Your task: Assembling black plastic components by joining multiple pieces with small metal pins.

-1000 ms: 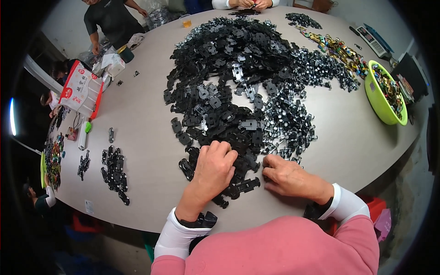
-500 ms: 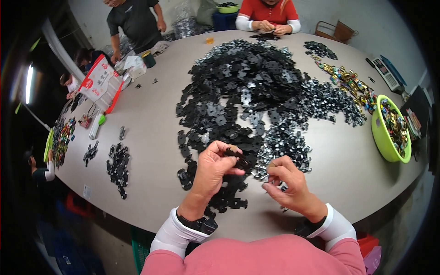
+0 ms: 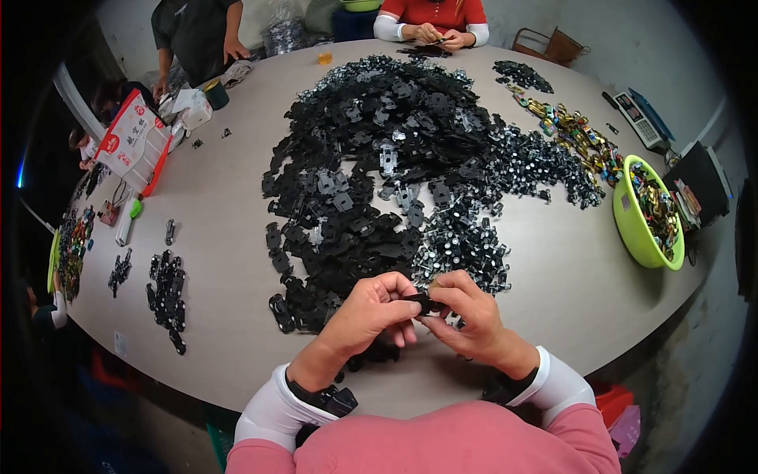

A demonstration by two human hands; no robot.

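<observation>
In front of my chest, my left hand (image 3: 369, 312) is closed on a flat black plastic toy car base (image 3: 424, 303), its thumb lying across the piece. The fingertips of my right hand (image 3: 472, 317) pinch the right end of that same base. Whether a small wheel axle sits between those fingers is hidden. Just beyond my hands spread loose wheel-and-axle pieces (image 3: 462, 249), silver and black. A large heap of black car bases (image 3: 379, 118) rises behind them and runs down the left side to my left wrist.
Bases with wheels (image 3: 166, 296) lie in a group on the left. A green basin (image 3: 643, 221) of shiny coloured car bodies stands at the right edge, near loose ones (image 3: 576, 130). A white-and-red box (image 3: 134, 146) is at far left. Co-workers sit and stand around the table (image 3: 237, 332).
My right hand has moved left and up from beside the wheel pieces to meet the base in my left hand. The whole view has shifted slightly.
</observation>
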